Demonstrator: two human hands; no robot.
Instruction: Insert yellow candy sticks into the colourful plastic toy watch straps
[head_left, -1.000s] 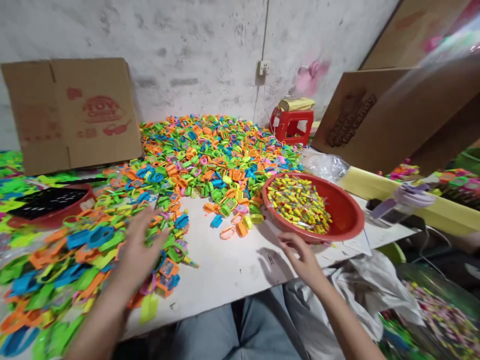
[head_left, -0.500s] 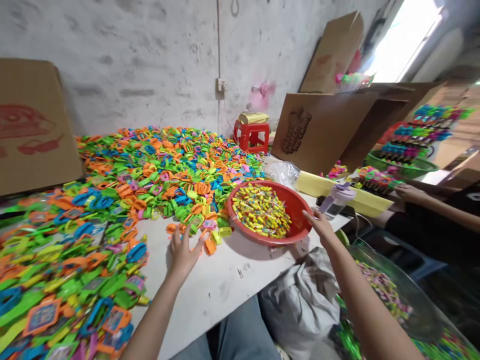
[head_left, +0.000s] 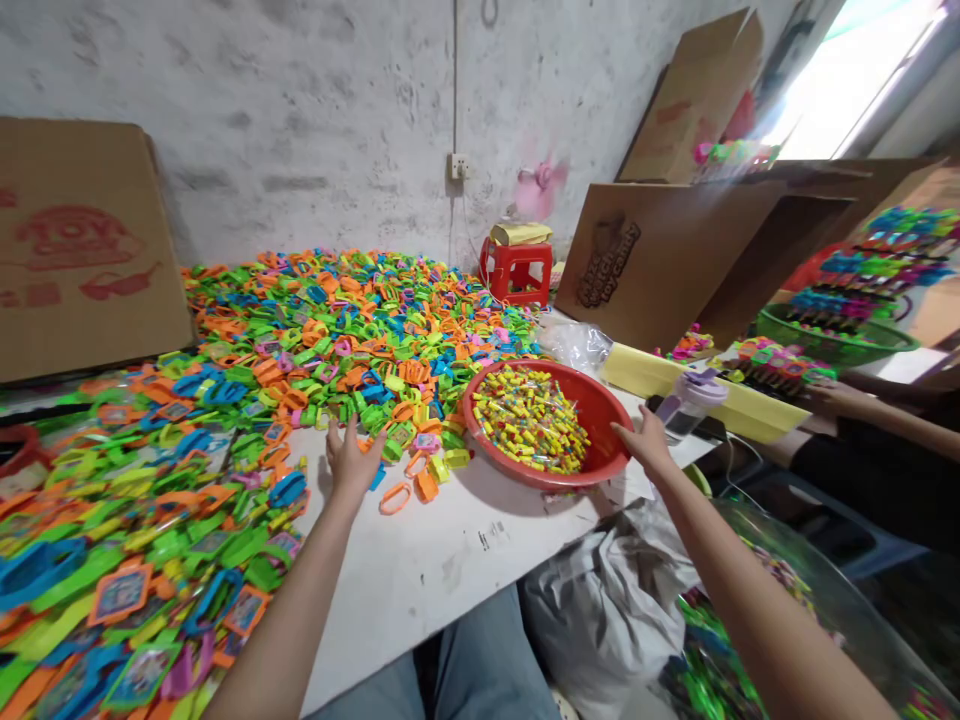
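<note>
My left hand [head_left: 352, 462], palm down with its fingers spread, is at the front edge of a wide heap of colourful plastic toy watches [head_left: 315, 340]. An orange band [head_left: 394, 498] lies on the white table just right of it. My right hand [head_left: 646, 440] is at the right rim of a red basin [head_left: 611, 462], fingers apart, the fingertips close to or touching the rim. Inside the basin are many small yellow wrapped pieces [head_left: 529, 420]. Neither hand shows anything held.
Cardboard boxes [head_left: 82, 250] stand at the left and right. A lidded cup [head_left: 694, 395] is beyond my right hand. A grey-white sack [head_left: 607, 600] hangs by the table's front edge [head_left: 450, 560]. Another person's arm [head_left: 870, 408] reaches in at the right.
The view has turned a little left. My left hand has shifted left relative to the loose watches, and an orange band now shows on the bare table. My right hand remains at the basin's rim.
</note>
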